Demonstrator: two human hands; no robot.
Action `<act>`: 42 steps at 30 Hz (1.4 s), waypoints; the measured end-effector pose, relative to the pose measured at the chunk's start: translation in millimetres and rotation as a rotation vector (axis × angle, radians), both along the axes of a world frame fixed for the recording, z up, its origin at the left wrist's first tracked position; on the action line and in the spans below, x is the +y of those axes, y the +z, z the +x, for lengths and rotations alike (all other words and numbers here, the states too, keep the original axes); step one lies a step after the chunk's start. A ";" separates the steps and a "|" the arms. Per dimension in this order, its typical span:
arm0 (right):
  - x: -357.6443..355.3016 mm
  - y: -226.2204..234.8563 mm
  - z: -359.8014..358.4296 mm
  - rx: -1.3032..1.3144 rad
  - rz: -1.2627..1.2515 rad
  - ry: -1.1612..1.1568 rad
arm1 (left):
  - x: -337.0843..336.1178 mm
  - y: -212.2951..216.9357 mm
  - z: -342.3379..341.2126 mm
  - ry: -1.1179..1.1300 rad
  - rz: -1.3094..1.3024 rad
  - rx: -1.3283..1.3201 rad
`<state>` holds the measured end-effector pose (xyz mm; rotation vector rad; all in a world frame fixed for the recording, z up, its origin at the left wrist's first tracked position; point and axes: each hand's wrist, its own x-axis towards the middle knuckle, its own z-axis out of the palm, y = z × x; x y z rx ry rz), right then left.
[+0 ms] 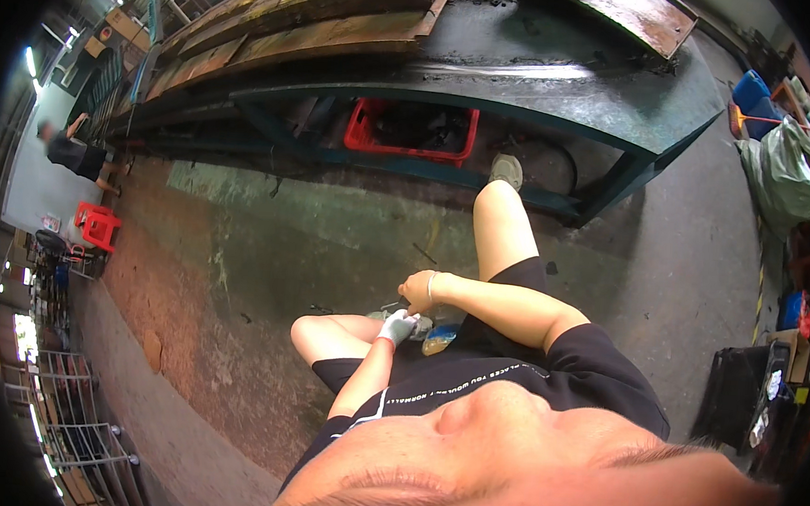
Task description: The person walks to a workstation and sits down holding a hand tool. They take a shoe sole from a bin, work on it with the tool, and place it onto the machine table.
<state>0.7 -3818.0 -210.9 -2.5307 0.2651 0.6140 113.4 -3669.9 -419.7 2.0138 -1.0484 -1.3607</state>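
My left hand [398,327], in a white glove, is closed close in front of my body. Just beyond it, my right hand [417,292] is bare with a bracelet at the wrist, and its fingers are curled in. The two hands nearly meet; whatever lies in them is too small and hidden to make out. Beside the left hand, low between my legs, is a rounded blue and yellowish thing [440,337] whose kind I cannot tell. One shoe of mine shows partly behind the hands.
A long dark green metal workbench [562,105] stands ahead, stacked with rusty slats [280,23]. Beneath it sits a red crate [409,151] of dark items. Red stools [98,225] and a person [77,151] are far left; a greenish sack [788,179] and black case [739,394] are right.
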 end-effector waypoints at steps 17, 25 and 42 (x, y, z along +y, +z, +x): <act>0.6 -2.9 -0.6 0.012 0.000 0.032 | 0.6 29.3 -11.5 -0.042 -0.070 -0.088; 2.7 -3.5 3.5 0.040 0.002 0.079 | 6.1 2.3 -0.2 0.021 0.057 0.018; -0.8 -1.9 1.1 0.086 0.010 0.086 | 3.9 -4.2 -6.4 0.143 0.031 0.139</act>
